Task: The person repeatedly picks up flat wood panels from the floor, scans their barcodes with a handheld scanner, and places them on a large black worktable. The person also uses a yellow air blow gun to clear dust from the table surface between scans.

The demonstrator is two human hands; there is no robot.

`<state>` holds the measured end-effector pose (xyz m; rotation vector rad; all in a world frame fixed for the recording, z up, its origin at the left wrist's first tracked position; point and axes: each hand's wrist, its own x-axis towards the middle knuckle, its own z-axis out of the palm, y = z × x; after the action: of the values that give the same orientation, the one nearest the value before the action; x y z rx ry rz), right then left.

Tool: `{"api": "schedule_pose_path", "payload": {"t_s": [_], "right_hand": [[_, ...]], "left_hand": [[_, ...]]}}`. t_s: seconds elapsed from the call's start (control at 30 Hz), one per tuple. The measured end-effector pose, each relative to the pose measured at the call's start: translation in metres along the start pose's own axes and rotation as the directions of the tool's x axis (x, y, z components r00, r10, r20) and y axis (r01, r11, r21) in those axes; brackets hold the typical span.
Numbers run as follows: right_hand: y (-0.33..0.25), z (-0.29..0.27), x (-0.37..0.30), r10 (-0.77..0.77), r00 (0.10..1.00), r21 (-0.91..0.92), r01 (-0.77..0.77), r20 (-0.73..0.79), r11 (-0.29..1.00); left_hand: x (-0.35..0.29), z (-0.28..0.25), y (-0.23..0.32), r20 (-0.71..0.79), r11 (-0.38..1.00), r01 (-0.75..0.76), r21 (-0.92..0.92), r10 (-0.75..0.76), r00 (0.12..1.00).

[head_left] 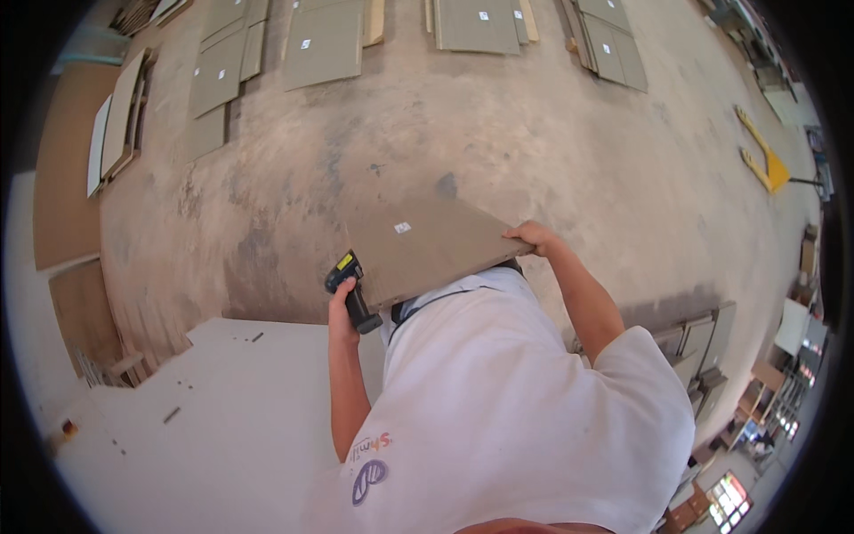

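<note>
Head view showed a person in a white shirt (525, 400), with a flat grey-brown panel (445, 254) just in front of the waist, in the near middle of the scene. The right hand (534, 237) was clamped on the right corner of this panel, with the fingers over its upper face. The left hand (342, 295) was closed around the handle of a black scanner (359, 307), which had a yellow label on its head and stood at the left edge of the panel. I could not tell whether the left hand also touched the panel. A small white sticker (402, 228) lay on the panel's face, left of its middle. Near on the left was a white flat surface (258, 409) with small dark bits on it. Far away, several stacks of similar panels (325, 44) lay on the floor (534, 151), and a yellow pallet jack (777, 171) stood far on the right.
</note>
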<state>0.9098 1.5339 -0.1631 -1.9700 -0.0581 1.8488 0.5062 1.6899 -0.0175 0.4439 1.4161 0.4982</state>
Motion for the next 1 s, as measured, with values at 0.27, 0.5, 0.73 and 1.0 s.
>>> {"api": "schedule_pose_path", "payload": {"t_s": [0.27, 0.5, 0.73, 1.0], "right_hand": [[-0.018, -0.034, 0.022, -0.047, 0.989, 0.777, 0.142, -0.143, 0.613], [-0.143, -0.023, 0.056, 0.021, 0.922, 0.922, 0.386, -0.386, -0.007], [-0.349, -0.035, 0.104, -0.109, 0.993, 0.962, 0.072, -0.044, 0.262], [-0.56, -0.034, 0.175, -0.205, 0.959, 0.71, 0.008, 0.193, 0.704]], "left_hand": [[0.097, 0.131, 0.131, 0.189, 0.957, 0.015, 0.288, -0.072, 0.979], [0.158, 0.252, 0.19, 0.202, 0.825, -0.022, 0.564, -0.111, 0.973], [0.255, 0.319, 0.27, 0.0, 0.931, 0.128, 0.341, -0.137, 0.991], [0.295, 0.313, 0.364, -0.162, 0.987, 0.113, -0.112, -0.13, 0.978]]}}
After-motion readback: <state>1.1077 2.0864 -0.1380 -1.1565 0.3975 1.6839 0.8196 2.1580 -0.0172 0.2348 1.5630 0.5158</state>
